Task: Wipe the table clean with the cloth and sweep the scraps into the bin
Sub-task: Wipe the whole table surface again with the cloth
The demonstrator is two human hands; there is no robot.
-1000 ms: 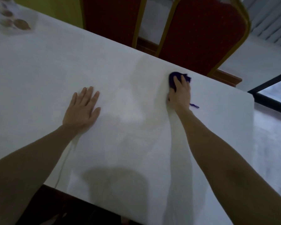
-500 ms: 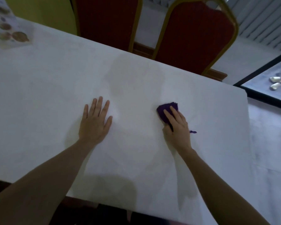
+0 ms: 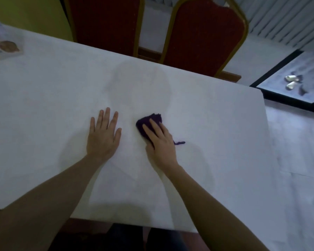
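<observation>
The purple cloth [image 3: 149,124] is pressed under the flat right hand [image 3: 160,142]; the left hand [image 3: 103,136], just left, is laid flat, fingers spread, on the table [image 3: 43,105].

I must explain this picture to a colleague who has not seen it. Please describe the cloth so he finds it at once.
Start at the white table before the two red chairs. Near its middle the right hand presses flat on a small dark purple cloth. It is the only dark thing on the tabletop, with a loose thread trailing right.
</observation>
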